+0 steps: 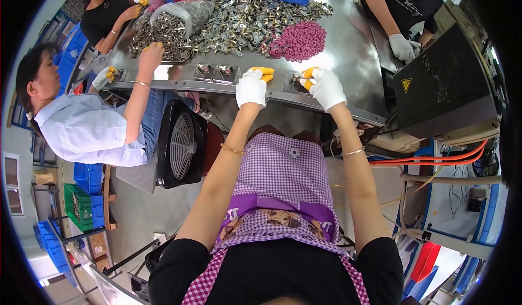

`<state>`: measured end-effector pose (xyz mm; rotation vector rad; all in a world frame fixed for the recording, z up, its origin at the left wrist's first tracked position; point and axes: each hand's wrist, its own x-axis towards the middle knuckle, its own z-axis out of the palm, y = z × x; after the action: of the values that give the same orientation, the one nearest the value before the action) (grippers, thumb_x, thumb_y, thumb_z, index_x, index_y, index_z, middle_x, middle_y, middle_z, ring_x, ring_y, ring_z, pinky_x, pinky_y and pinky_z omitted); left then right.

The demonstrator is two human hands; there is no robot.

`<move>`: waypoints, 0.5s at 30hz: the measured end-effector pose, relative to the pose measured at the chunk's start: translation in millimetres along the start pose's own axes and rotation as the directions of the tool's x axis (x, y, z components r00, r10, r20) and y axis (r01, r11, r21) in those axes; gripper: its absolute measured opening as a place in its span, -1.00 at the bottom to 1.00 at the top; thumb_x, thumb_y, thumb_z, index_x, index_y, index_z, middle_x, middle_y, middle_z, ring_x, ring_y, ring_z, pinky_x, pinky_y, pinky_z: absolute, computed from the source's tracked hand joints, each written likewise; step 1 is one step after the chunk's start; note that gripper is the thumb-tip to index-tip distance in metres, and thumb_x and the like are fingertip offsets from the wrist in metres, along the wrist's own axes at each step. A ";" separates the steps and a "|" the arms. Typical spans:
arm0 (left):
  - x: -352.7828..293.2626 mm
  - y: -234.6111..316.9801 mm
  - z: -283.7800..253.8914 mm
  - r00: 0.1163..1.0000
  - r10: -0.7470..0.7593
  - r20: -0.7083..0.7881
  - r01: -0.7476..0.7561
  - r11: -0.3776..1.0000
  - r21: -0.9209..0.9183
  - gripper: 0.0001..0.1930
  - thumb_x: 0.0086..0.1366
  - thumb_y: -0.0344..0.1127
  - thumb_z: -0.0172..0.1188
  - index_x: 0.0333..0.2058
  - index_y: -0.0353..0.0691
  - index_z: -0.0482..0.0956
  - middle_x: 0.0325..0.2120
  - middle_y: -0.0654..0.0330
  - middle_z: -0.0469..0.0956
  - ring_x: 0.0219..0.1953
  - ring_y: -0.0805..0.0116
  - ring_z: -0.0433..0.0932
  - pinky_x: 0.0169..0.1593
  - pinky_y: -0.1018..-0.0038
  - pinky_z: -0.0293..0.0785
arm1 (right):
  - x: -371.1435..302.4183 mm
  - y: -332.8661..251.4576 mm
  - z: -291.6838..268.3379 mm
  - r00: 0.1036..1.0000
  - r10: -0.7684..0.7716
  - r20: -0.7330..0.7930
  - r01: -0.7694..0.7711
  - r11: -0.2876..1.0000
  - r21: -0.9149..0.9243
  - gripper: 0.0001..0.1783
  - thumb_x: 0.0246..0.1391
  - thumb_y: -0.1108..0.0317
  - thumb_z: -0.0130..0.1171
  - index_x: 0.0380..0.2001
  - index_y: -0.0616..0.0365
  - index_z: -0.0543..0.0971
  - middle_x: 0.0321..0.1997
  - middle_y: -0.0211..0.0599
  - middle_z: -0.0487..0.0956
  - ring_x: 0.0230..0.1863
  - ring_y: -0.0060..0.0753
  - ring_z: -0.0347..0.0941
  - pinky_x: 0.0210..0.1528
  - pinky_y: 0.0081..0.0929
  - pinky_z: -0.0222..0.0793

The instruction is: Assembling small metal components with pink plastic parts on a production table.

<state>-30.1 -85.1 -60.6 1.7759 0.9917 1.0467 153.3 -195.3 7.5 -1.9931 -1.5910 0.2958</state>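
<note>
- left hand [252, 87], white glove with yellow fingertips, curled shut at the worktop [348, 60] near edge, gripping nothing i can make out
- right hand [325, 86] pinches a small metal part [297, 79] at that edge
- pink rings [299, 39] piled beyond, mid-worktop

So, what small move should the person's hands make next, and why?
Probably lower the right hand slightly to seat the small metal part pinched at its fingertips into the fixture at the table edge, since the left hand already rests beside it.
</note>
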 end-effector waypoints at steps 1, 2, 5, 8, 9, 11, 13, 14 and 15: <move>0.2 5.3 3.7 1.000 0.003 0.012 -0.003 1.000 -0.002 -0.79 0.17 -0.35 0.18 -0.20 -0.21 0.61 -0.33 0.16 0.64 -0.38 0.31 0.55 -0.26 0.47 0.45 | -2.0 4.8 -0.1 1.000 0.011 -0.006 -0.011 1.000 -0.001 -0.82 -0.01 0.30 0.22 -0.34 0.11 0.66 -0.28 -0.27 0.63 -0.38 -0.20 0.49 -0.25 -0.40 0.40; 0.9 11.0 7.8 0.999 -0.032 0.022 0.033 0.998 -0.062 -0.79 0.16 -0.36 0.19 -0.21 -0.23 0.61 -0.33 0.16 0.63 -0.37 0.31 0.56 -0.25 0.47 0.45 | -2.3 10.7 1.7 1.000 -0.010 -0.012 0.010 0.999 0.047 -0.82 -0.02 0.31 0.23 -0.34 0.11 0.66 -0.27 -0.27 0.63 -0.38 -0.20 0.48 -0.25 -0.41 0.40; 1.9 37.3 15.4 0.989 -0.135 0.058 0.145 0.962 -0.230 -0.81 0.14 -0.37 0.19 -0.25 -0.27 0.62 -0.34 0.18 0.63 -0.35 0.29 0.57 -0.23 0.47 0.46 | 0.1 25.5 9.1 0.996 -0.077 -0.037 0.083 0.978 0.192 -0.81 -0.05 0.35 0.24 -0.32 0.12 0.66 -0.25 -0.29 0.62 -0.37 -0.22 0.48 -0.25 -0.44 0.39; 5.0 48.7 21.3 0.986 -0.113 0.121 0.132 0.978 -0.163 -0.80 0.14 -0.33 0.20 -0.25 -0.23 0.62 -0.32 0.18 0.63 -0.35 0.25 0.56 -0.22 0.44 0.46 | 7.6 23.7 9.7 1.000 -0.012 0.021 0.007 0.972 0.234 -0.79 -0.06 0.36 0.25 -0.29 0.12 0.65 -0.25 -0.28 0.61 -0.37 -0.23 0.48 -0.24 -0.47 0.39; 6.9 52.6 23.2 0.983 -0.103 0.155 0.123 0.984 -0.129 -0.80 0.14 -0.31 0.20 -0.25 -0.20 0.62 -0.31 0.18 0.63 -0.36 0.23 0.56 -0.21 0.43 0.47 | 9.5 23.3 9.9 0.999 0.021 0.050 -0.033 0.967 0.252 -0.78 -0.07 0.37 0.25 -0.28 0.12 0.65 -0.25 -0.28 0.61 -0.37 -0.23 0.48 -0.24 -0.48 0.39; 10.1 60.5 23.9 0.977 -0.094 0.190 0.113 0.989 -0.096 -0.80 0.14 -0.29 0.20 -0.25 -0.18 0.63 -0.31 0.18 0.63 -0.36 0.21 0.56 -0.21 0.41 0.47 | 9.5 23.6 11.4 0.995 0.055 0.080 -0.074 0.960 0.269 -0.76 -0.08 0.38 0.25 -0.26 0.12 0.64 -0.25 -0.28 0.61 -0.37 -0.24 0.48 -0.23 -0.49 0.38; 13.5 70.0 23.0 0.960 -0.090 0.265 0.044 0.984 0.173 -0.80 0.14 -0.25 0.20 -0.26 -0.14 0.63 -0.28 0.16 0.62 -0.35 0.18 0.57 -0.20 0.39 0.47 | 6.8 24.9 14.7 0.998 0.055 0.040 -0.062 0.972 0.225 -0.73 -0.09 0.37 0.27 -0.24 0.11 0.64 -0.25 -0.26 0.61 -0.36 -0.22 0.48 -0.22 -0.46 0.39; 14.7 74.9 22.6 0.948 -0.096 0.302 0.000 0.953 0.303 -0.80 0.14 -0.24 0.21 -0.26 -0.12 0.63 -0.27 0.15 0.62 -0.35 0.17 0.57 -0.20 0.38 0.48 | 4.9 25.6 16.4 0.998 0.054 0.020 -0.057 0.977 0.204 -0.71 -0.10 0.37 0.27 -0.22 0.11 0.63 -0.25 -0.25 0.61 -0.36 -0.21 0.49 -0.22 -0.45 0.40; 15.1 78.0 22.9 0.935 -0.106 0.338 -0.051 0.904 0.425 -0.80 0.15 -0.22 0.21 -0.26 -0.10 0.63 -0.26 0.14 0.62 -0.35 0.15 0.57 -0.20 0.36 0.48 | 2.6 26.5 17.9 0.999 0.054 -0.001 -0.053 0.982 0.182 -0.69 -0.11 0.37 0.28 -0.21 0.10 0.63 -0.25 -0.24 0.61 -0.36 -0.19 0.49 -0.21 -0.43 0.40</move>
<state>12.6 -104.3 7.6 2.2011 1.0656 0.4738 166.8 -191.2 -21.4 -1.8961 -1.4527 0.4399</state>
